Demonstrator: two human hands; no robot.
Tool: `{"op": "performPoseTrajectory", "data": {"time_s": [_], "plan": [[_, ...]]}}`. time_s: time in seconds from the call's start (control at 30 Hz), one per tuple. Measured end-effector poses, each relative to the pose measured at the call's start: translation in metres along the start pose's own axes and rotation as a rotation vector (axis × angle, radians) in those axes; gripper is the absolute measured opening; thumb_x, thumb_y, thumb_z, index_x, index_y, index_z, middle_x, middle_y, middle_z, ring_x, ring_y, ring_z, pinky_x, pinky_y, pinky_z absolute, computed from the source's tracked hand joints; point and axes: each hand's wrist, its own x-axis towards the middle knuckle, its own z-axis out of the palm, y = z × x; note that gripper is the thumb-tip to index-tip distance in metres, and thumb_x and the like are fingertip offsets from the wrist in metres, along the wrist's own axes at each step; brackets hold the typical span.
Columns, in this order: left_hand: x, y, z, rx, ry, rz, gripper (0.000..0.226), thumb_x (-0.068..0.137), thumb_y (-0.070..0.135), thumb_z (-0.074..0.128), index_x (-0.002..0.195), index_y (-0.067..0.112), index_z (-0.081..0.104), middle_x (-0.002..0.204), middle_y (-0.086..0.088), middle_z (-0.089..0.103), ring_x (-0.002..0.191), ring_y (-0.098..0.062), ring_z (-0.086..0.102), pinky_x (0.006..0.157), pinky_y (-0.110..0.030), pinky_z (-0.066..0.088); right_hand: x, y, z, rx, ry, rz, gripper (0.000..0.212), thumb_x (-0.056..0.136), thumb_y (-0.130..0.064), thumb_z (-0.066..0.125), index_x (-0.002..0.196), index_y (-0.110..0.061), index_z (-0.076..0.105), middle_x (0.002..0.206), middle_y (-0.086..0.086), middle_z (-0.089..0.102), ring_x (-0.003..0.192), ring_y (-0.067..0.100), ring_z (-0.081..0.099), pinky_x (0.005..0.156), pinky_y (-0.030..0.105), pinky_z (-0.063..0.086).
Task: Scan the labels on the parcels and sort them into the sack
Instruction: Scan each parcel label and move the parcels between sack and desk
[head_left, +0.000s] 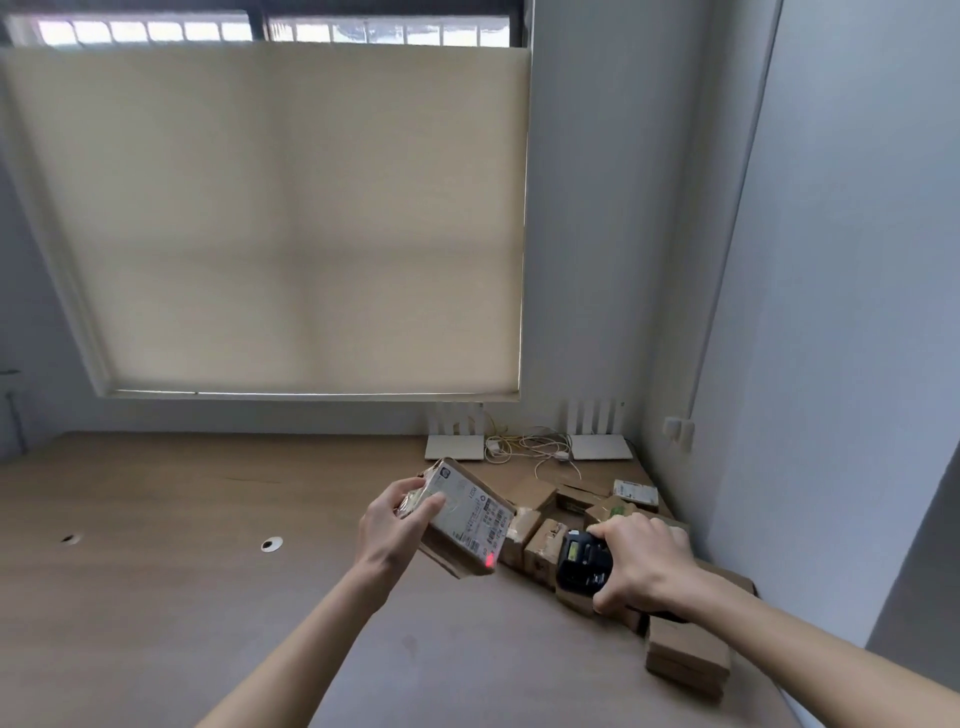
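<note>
My left hand (392, 522) grips a flat cardboard parcel (470, 519) by its left end and holds it tilted above the table, white label facing up. A red scanner dot glows on the parcel's lower right corner. My right hand (644, 564) holds a black handheld scanner (582, 564) just right of the parcel, its nose pointed at the label. Several small cardboard parcels (535, 540) lie in a row on the table under and behind the scanner. No sack is in view.
A brown table (208, 545) spreads to the left, with two round cable holes (271, 544). Two white routers (600, 446) and tangled cables stand by the back wall. More boxes (685, 657) are stacked near the table's right edge, close to the wall.
</note>
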Motion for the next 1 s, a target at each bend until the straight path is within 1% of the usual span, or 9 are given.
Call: {"op": "performPoseTrajectory", "data": {"time_s": [0.17, 0.3, 0.4, 0.53, 0.67, 0.77, 0.83, 0.9, 1.0], "plan": [[-0.013, -0.012, -0.044, -0.006, 0.045, -0.034, 0.043, 0.067, 0.057, 0.067, 0.106, 0.039, 0.066, 0.105, -0.003, 0.071, 0.096, -0.015, 0.066, 0.078, -0.031, 0.054, 0.0, -0.044, -0.005, -0.001, -0.024, -0.072, 0.069, 0.057, -0.051, 0.084, 0.123, -0.035, 0.068, 0.111, -0.006, 0.071, 0.105, 0.02, 0.066, 0.071, 0.029, 0.044], [-0.023, -0.025, -0.097, -0.008, 0.095, -0.062, 0.043, 0.071, 0.056, 0.07, 0.11, 0.038, 0.066, 0.108, -0.002, 0.07, 0.098, -0.014, 0.066, 0.075, -0.028, 0.053, -0.001, -0.096, -0.009, 0.006, -0.023, -0.131, 0.063, 0.058, -0.05, 0.084, 0.117, -0.034, 0.07, 0.093, -0.01, 0.064, 0.086, 0.017, 0.057, 0.069, 0.028, 0.042], [-0.033, -0.037, -0.147, -0.013, 0.138, -0.084, 0.04, 0.079, 0.049, 0.074, 0.115, 0.034, 0.066, 0.11, -0.004, 0.069, 0.098, -0.013, 0.065, 0.072, -0.024, 0.051, -0.003, -0.147, -0.009, 0.024, -0.02, -0.194, 0.064, 0.057, -0.051, 0.084, 0.117, -0.035, 0.069, 0.091, -0.01, 0.063, 0.083, 0.016, 0.056, 0.067, 0.027, 0.042], [-0.052, -0.054, -0.234, -0.047, 0.214, -0.132, 0.056, 0.069, 0.054, 0.068, 0.122, 0.037, 0.061, 0.112, -0.005, 0.067, 0.099, -0.017, 0.066, 0.079, -0.031, 0.056, -0.007, -0.233, -0.003, 0.123, -0.088, -0.288, 0.067, 0.057, -0.054, 0.081, 0.12, -0.037, 0.065, 0.096, -0.013, 0.065, 0.089, 0.014, 0.062, 0.072, 0.028, 0.049], [-0.08, -0.073, -0.334, -0.142, 0.315, -0.204, 0.068, 0.07, 0.049, 0.071, 0.135, 0.046, 0.05, 0.11, -0.01, 0.066, 0.098, -0.026, 0.069, 0.087, -0.048, 0.06, -0.017, -0.341, 0.009, 0.403, -0.166, -0.377, 0.07, 0.046, -0.064, 0.077, 0.109, -0.035, 0.067, 0.096, -0.011, 0.073, 0.088, 0.01, 0.07, 0.081, 0.034, 0.061], [-0.112, -0.088, -0.407, -0.282, 0.392, -0.255, 0.058, 0.091, 0.029, 0.067, 0.135, 0.055, 0.04, 0.112, -0.013, 0.068, 0.093, -0.031, 0.072, 0.075, -0.042, 0.061, -0.036, -0.434, 0.016, 0.655, -0.265, -0.495, 0.058, 0.052, -0.052, 0.087, 0.101, -0.026, 0.072, 0.093, -0.006, 0.075, 0.084, 0.011, 0.072, 0.082, 0.032, 0.061], [-0.138, -0.101, -0.454, -0.345, 0.463, -0.278, 0.058, 0.092, 0.027, 0.065, 0.134, 0.058, 0.039, 0.116, -0.009, 0.069, 0.095, -0.031, 0.072, 0.071, -0.041, 0.061, -0.057, -0.495, 0.018, 0.776, -0.338, -0.558, 0.048, 0.059, -0.042, 0.091, 0.099, -0.022, 0.075, 0.09, -0.004, 0.075, 0.076, 0.004, 0.07, 0.077, 0.024, 0.057], [-0.166, -0.117, -0.499, -0.376, 0.553, -0.3, 0.059, 0.086, 0.03, 0.07, 0.134, 0.054, 0.045, 0.118, -0.008, 0.069, 0.1, -0.032, 0.07, 0.074, -0.044, 0.06, -0.079, -0.555, 0.019, 0.854, -0.431, -0.64, 0.034, 0.072, -0.029, 0.092, 0.101, -0.021, 0.076, 0.089, -0.003, 0.075, 0.069, -0.001, 0.068, 0.068, 0.016, 0.054], [-0.214, -0.134, -0.561, -0.388, 0.671, -0.332, 0.049, 0.086, 0.028, 0.073, 0.128, 0.044, 0.052, 0.115, -0.006, 0.07, 0.1, -0.029, 0.069, 0.082, -0.051, 0.06, -0.111, -0.639, 0.023, 0.925, -0.547, -0.742, 0.032, 0.077, -0.022, 0.091, 0.104, -0.026, 0.073, 0.098, -0.001, 0.077, 0.071, -0.003, 0.07, 0.062, 0.008, 0.05]]}}
